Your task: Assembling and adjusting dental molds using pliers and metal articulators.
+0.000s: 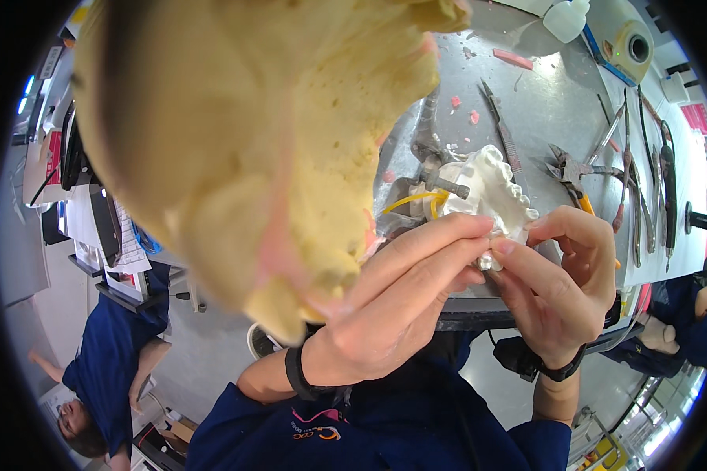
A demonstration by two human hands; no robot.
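Here, our left hand (408,290): fingertips and thumb pinching the near end of a white dental cast (491,187).
Our right hand (559,279): thumb and fingers pinching that same end, just beside the left.
Cast: near the front of the tabletop (546,102), beside a metal screw (452,186) and a yellow strip (404,202).
Yellowish model (212,157): large, blurred, close before us.
Farther off: pink strip (513,59), pointed grey tool (500,122), pliers (577,171).
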